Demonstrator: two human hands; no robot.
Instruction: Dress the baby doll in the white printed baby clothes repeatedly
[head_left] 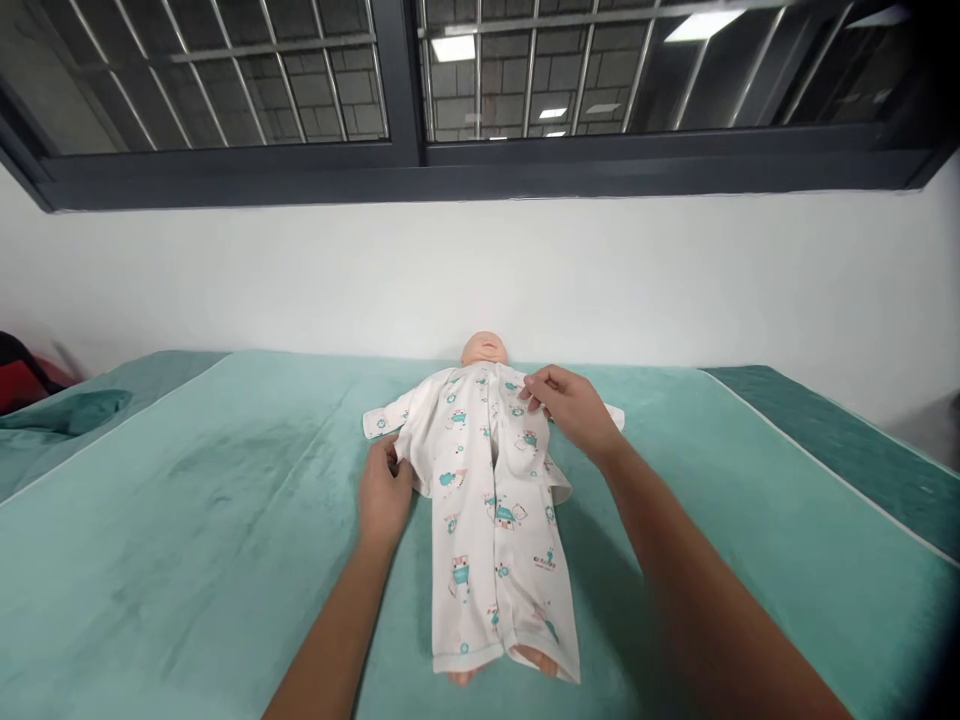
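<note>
The doll [486, 347] lies on its back in the middle of the blanket [225, 500], head toward the wall [675, 280] and feet toward the person. Only its head and the tips of its feet [536, 660] show; the white suit [487, 500] with small printed figures covers the rest. The sleeve on the right side is hidden behind the right hand [574, 408], and the doll's face is too small to read. A red thing [19, 375] at the far left is cut off by the picture edge, and I cannot say what it is.

The left hand [385, 495] lies back up at the side of the suit, at waist height. Its fingers bend toward the cloth edge and touch it, but I cannot tell if they clamp the cloth, because the hand covers them. The right hand reaches over the chest with the wrist raised; its thumb and fingertips [534, 397] are pressed together on a small fold of the suit near the front opening.

The blanket has wide free room on both sides of the doll. Its far edge meets the wall under the dark window [405, 90].
</note>
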